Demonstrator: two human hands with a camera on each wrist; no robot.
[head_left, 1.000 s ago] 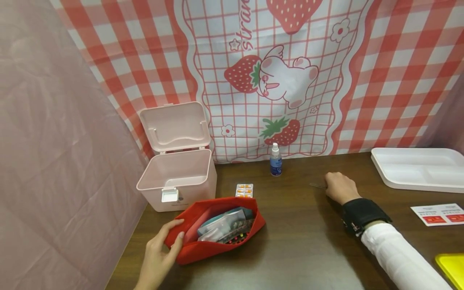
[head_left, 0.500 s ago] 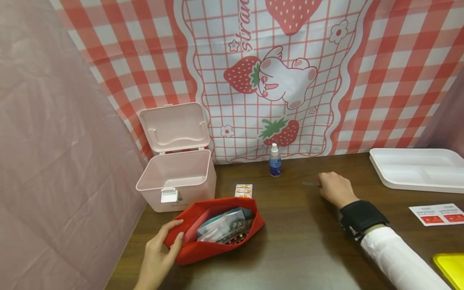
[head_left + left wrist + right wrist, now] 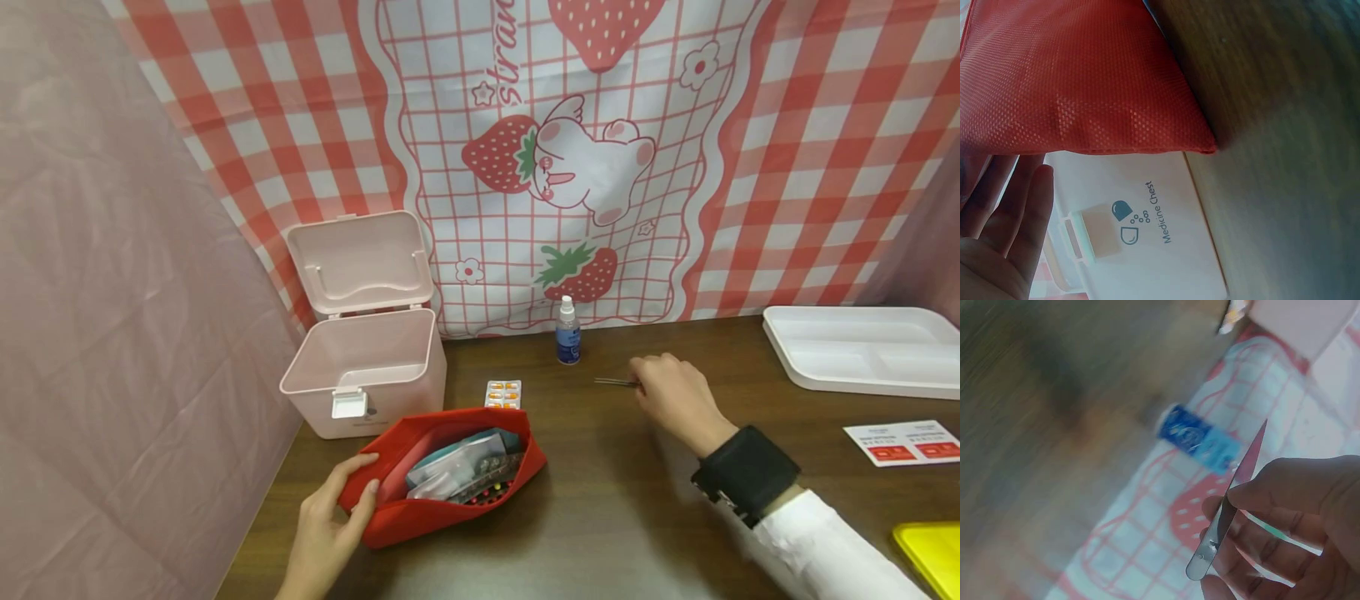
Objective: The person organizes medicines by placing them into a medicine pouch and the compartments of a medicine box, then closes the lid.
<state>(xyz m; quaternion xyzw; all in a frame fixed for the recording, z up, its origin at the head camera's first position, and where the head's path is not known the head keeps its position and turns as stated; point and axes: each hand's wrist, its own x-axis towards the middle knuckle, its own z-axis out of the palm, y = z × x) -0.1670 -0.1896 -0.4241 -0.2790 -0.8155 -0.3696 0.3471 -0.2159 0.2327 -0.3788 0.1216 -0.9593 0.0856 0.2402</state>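
Observation:
In the head view my left hand (image 3: 326, 521) grips the left end of a red fabric pouch (image 3: 420, 525), its mouth gaping upward. Inside lie a teal-and-white packet (image 3: 457, 467) and dark blister packs (image 3: 491, 479). My right hand (image 3: 678, 400) pinches metal tweezers (image 3: 617, 382) above the table, tips pointing left. The right wrist view shows the tweezers (image 3: 1219, 528) between thumb and fingers, pointed end past the thumb. A blister pack of orange-and-white capsules (image 3: 502, 394) lies just behind the pouch. In the left wrist view the pouch (image 3: 1085, 81) hides part of my left fingers.
A pink medicine box (image 3: 390, 400) stands behind the pouch with its lid up. A blue spray bottle (image 3: 567, 337) is upright near the back cloth. To the right are a white divided tray (image 3: 840, 381), a red-and-white card (image 3: 900, 440) and a yellow item (image 3: 933, 554).
My right hand has moved left with the tweezers, toward the capsule blister pack. My left hand and the pouch have stayed in place.

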